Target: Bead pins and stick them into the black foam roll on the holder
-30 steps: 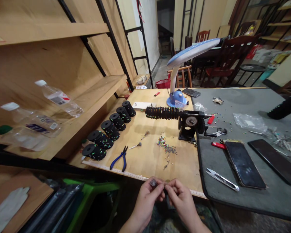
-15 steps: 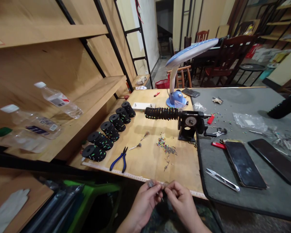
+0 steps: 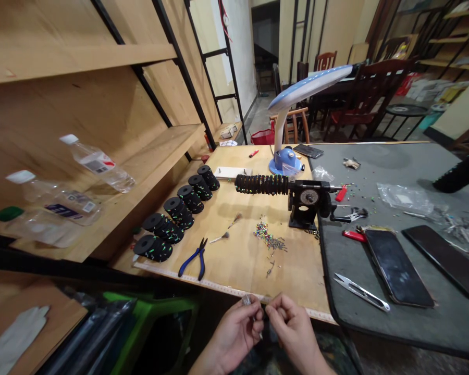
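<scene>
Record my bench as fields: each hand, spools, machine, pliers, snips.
Left hand: holding a silvery item, too small to identify
Right hand: closed in a pinch; contents hidden
Spools: six, black, in a row
Machine: black, bearing a ridged black roll
Pliers: blue-handled, on the wooden tabletop
Snips: silver, on the gray mat

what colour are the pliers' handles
The handles are blue, best seen in the head view.

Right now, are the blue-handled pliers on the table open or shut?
The pliers are open: their blue handles splay apart and the tips look slightly parted. Neither the left hand nor the right hand touches them.
</scene>
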The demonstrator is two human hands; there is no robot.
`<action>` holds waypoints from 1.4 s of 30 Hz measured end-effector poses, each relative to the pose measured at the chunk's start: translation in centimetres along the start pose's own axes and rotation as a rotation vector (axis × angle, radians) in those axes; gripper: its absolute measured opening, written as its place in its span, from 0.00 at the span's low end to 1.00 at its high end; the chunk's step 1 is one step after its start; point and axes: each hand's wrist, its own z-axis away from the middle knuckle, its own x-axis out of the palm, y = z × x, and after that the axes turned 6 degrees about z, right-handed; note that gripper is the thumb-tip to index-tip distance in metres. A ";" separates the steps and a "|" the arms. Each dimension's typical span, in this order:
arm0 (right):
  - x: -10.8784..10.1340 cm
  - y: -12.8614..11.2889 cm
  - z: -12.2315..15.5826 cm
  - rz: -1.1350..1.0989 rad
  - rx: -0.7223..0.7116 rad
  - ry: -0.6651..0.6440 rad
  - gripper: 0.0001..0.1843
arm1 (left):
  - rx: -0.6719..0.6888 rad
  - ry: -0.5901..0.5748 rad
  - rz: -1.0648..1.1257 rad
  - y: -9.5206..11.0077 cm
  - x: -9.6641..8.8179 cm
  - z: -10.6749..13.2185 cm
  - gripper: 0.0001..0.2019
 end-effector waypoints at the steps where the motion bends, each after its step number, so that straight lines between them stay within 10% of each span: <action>1: 0.0 -0.2 0.0 -0.009 0.014 -0.014 0.18 | -0.022 -0.011 0.012 0.0 -0.1 0.0 0.11; 34: 0.4 0.5 0.0 -0.036 0.075 -0.042 0.17 | -0.111 -0.074 0.046 -0.2 -0.6 -0.4 0.08; 42: 0.4 0.0 -0.3 -0.094 0.139 -0.043 0.27 | 0.106 -0.046 -0.154 -0.4 0.3 0.3 0.11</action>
